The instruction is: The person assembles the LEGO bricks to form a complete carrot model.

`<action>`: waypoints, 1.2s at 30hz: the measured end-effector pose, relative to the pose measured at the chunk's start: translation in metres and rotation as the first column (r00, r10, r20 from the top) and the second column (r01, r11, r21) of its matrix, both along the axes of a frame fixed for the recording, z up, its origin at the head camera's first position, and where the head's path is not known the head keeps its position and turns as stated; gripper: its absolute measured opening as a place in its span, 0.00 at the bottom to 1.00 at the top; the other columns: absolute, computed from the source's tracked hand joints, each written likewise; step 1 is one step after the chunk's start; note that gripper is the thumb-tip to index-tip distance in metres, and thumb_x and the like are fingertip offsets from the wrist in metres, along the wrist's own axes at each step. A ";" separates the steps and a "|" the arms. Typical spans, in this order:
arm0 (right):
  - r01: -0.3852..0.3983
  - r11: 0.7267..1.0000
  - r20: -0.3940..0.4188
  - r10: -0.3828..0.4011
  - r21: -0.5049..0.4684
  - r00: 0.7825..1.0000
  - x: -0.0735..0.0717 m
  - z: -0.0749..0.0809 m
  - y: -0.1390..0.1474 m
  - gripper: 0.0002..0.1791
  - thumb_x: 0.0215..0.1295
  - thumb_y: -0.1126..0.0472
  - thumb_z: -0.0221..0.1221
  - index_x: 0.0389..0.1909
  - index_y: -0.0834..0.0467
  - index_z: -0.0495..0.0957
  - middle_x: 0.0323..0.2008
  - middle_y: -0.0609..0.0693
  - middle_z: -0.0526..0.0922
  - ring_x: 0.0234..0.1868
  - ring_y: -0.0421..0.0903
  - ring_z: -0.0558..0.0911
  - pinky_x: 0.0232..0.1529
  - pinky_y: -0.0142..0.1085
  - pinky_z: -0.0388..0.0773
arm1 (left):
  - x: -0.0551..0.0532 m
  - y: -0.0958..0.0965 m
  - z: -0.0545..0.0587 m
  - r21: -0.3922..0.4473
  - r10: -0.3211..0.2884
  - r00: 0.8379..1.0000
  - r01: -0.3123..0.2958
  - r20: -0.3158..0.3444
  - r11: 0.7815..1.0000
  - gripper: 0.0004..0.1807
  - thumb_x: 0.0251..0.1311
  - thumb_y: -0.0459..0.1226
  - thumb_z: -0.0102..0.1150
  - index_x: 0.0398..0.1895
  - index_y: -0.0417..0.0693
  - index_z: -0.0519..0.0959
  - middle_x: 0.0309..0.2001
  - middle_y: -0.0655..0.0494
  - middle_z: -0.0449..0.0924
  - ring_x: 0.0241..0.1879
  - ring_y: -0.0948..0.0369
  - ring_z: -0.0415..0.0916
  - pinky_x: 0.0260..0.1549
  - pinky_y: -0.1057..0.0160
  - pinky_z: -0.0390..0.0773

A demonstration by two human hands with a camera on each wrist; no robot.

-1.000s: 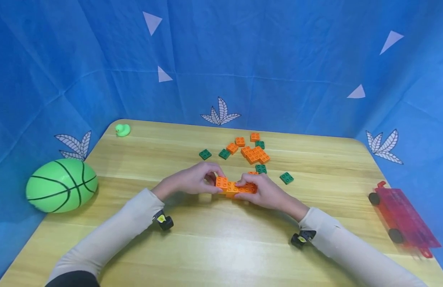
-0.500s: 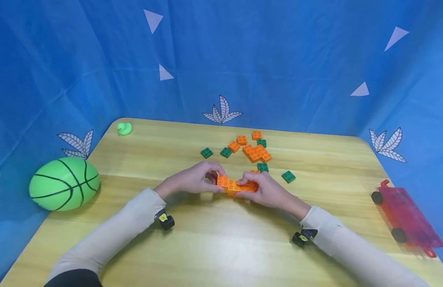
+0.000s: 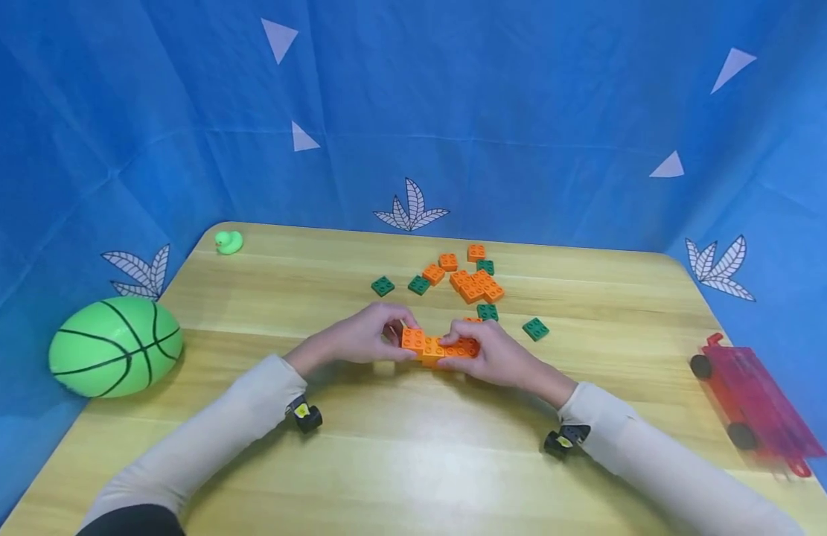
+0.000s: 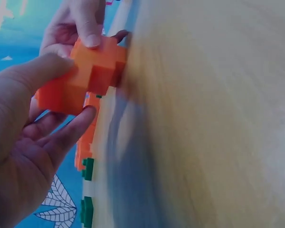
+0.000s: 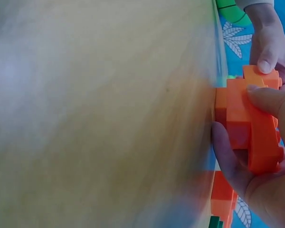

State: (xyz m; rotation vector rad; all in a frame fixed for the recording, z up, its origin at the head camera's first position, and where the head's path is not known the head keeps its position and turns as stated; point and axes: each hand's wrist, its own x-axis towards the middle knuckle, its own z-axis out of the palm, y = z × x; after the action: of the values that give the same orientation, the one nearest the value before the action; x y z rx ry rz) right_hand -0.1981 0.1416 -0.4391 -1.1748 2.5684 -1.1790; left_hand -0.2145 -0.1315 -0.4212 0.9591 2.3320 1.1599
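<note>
Joined orange toy bricks are held between both hands over the middle of the table, studs facing up in the head view. At their left end, my left hand pinches a square brick between thumb and fingers. This brick stands a little higher than its neighbour. My right hand grips the right part of the block, thumb on its near side and fingers around its underside and far side. In the right wrist view, smaller orange pieces jut out below the block.
Behind the hands lie several loose orange bricks and several thin green bricks. A green ball sits at the left edge and a small green duck at the back left corner. At the right edge is a red toy cart.
The head view has shifted slightly. Both hands keep their hold on the orange bricks, nearly in the same place.
</note>
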 end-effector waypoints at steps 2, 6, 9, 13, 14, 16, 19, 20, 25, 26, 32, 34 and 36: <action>0.003 1.000 -0.003 -0.003 0.006 1.000 -0.001 0.001 0.000 0.11 0.61 0.55 0.73 0.32 0.48 0.78 0.44 0.47 0.92 0.46 0.45 0.89 0.47 0.34 0.85 | 0.000 0.001 0.000 -0.010 0.015 0.999 -0.015 -0.031 1.000 0.17 0.60 0.40 0.74 0.49 0.47 0.82 0.44 0.55 0.84 0.39 0.65 0.84 0.46 0.68 0.85; 0.010 1.000 0.013 -0.011 0.024 1.000 0.001 -0.001 0.001 0.11 0.62 0.54 0.73 0.32 0.48 0.78 0.45 0.47 0.91 0.42 0.43 0.89 0.39 0.31 0.82 | 0.001 0.005 -0.004 -0.017 0.030 0.997 -0.031 -0.070 0.999 0.16 0.61 0.45 0.72 0.49 0.50 0.83 0.42 0.59 0.85 0.39 0.67 0.82 0.45 0.67 0.84; 0.006 1.000 0.017 -0.006 0.029 1.000 0.003 -0.002 0.002 0.11 0.61 0.55 0.73 0.33 0.48 0.78 0.44 0.48 0.92 0.39 0.41 0.88 0.36 0.29 0.80 | 0.004 0.009 -0.008 -0.003 0.040 0.998 -0.040 -0.052 0.999 0.13 0.64 0.47 0.70 0.47 0.54 0.84 0.40 0.60 0.84 0.37 0.65 0.79 0.43 0.66 0.83; 0.005 1.000 0.003 -0.005 0.021 1.000 0.003 -0.001 0.002 0.11 0.61 0.56 0.73 0.32 0.49 0.78 0.42 0.48 0.92 0.31 0.39 0.85 0.30 0.28 0.76 | 0.006 0.011 -0.007 0.021 0.075 0.997 -0.074 -0.022 0.997 0.11 0.63 0.48 0.70 0.44 0.57 0.84 0.36 0.60 0.82 0.33 0.62 0.74 0.38 0.66 0.79; 0.010 1.000 0.002 -0.010 0.020 1.000 0.002 -0.001 0.002 0.11 0.61 0.56 0.73 0.32 0.48 0.78 0.42 0.48 0.92 0.30 0.39 0.84 0.30 0.27 0.75 | 0.007 0.012 -0.006 0.022 0.083 0.996 -0.083 -0.022 0.996 0.11 0.63 0.48 0.71 0.44 0.57 0.84 0.36 0.60 0.82 0.32 0.61 0.74 0.37 0.66 0.79; 0.018 1.000 0.003 -0.018 0.022 1.000 0.001 0.001 0.002 0.11 0.60 0.57 0.74 0.32 0.48 0.78 0.42 0.47 0.92 0.28 0.38 0.82 0.28 0.28 0.73 | 0.007 0.012 -0.005 0.019 0.090 0.996 -0.089 -0.030 0.996 0.12 0.63 0.48 0.71 0.45 0.57 0.84 0.38 0.60 0.82 0.32 0.61 0.73 0.35 0.67 0.78; 0.024 0.999 0.017 -0.025 0.029 1.000 0.000 0.004 0.001 0.11 0.59 0.56 0.74 0.34 0.47 0.79 0.40 0.45 0.91 0.29 0.37 0.80 0.29 0.28 0.74 | 0.007 0.013 -0.005 0.009 0.084 0.994 -0.083 -0.064 0.996 0.13 0.63 0.47 0.71 0.48 0.55 0.84 0.41 0.61 0.83 0.34 0.63 0.75 0.35 0.68 0.80; 0.023 0.999 0.024 -0.024 0.034 0.999 0.000 0.005 0.001 0.11 0.60 0.56 0.74 0.35 0.47 0.80 0.40 0.44 0.91 0.28 0.37 0.78 0.29 0.28 0.74 | 0.007 0.014 -0.005 0.003 0.075 0.994 -0.075 -0.083 0.997 0.14 0.63 0.47 0.71 0.48 0.55 0.84 0.42 0.61 0.83 0.35 0.63 0.76 0.36 0.68 0.81; 0.030 0.996 0.025 -0.032 0.079 0.999 -0.001 0.006 0.001 0.14 0.60 0.52 0.74 0.42 0.46 0.79 0.45 0.41 0.90 0.37 0.36 0.83 0.40 0.32 0.81 | 0.005 0.018 -0.010 -0.004 0.046 0.983 -0.047 -0.179 0.999 0.17 0.59 0.46 0.74 0.50 0.54 0.85 0.44 0.62 0.85 0.40 0.65 0.77 0.38 0.68 0.80; 0.031 0.995 0.014 -0.033 0.093 0.999 -0.001 0.007 0.002 0.16 0.60 0.51 0.74 0.43 0.46 0.78 0.46 0.41 0.90 0.40 0.37 0.85 0.43 0.34 0.82 | 0.005 0.019 -0.011 -0.006 0.045 0.981 -0.047 -0.189 0.999 0.17 0.59 0.46 0.74 0.49 0.55 0.85 0.44 0.63 0.85 0.40 0.66 0.76 0.38 0.68 0.79; 0.036 0.988 -0.041 -0.030 0.152 0.999 -0.003 0.012 0.006 0.23 0.60 0.49 0.74 0.53 0.47 0.77 0.50 0.44 0.89 0.51 0.43 0.87 0.54 0.42 0.83 | 0.006 0.020 -0.009 -0.019 0.050 0.978 -0.055 -0.201 0.998 0.18 0.58 0.43 0.74 0.51 0.56 0.84 0.48 0.61 0.85 0.44 0.64 0.76 0.42 0.66 0.78; 0.040 0.986 -0.036 -0.034 0.159 0.999 -0.003 0.015 0.009 0.23 0.60 0.49 0.73 0.54 0.47 0.79 0.49 0.43 0.89 0.51 0.42 0.87 0.53 0.41 0.83 | 0.007 0.021 -0.008 -0.044 0.046 0.979 -0.056 -0.198 0.998 0.20 0.58 0.43 0.74 0.55 0.58 0.83 0.52 0.61 0.85 0.47 0.64 0.76 0.45 0.65 0.78; 0.051 0.985 -0.036 -0.046 0.162 0.998 -0.003 0.018 0.014 0.22 0.61 0.47 0.73 0.54 0.48 0.80 0.49 0.42 0.89 0.50 0.40 0.86 0.51 0.41 0.84 | 0.008 0.023 -0.007 -0.063 0.035 0.979 -0.048 -0.199 0.997 0.23 0.59 0.44 0.74 0.59 0.59 0.82 0.56 0.60 0.84 0.51 0.63 0.77 0.49 0.63 0.79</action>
State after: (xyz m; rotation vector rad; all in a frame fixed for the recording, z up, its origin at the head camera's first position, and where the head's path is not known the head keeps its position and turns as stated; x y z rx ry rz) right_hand -0.2009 0.1556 -0.4206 -1.1115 2.6718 -0.9440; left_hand -0.2061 -0.1088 -0.4280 1.0496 2.5412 1.0361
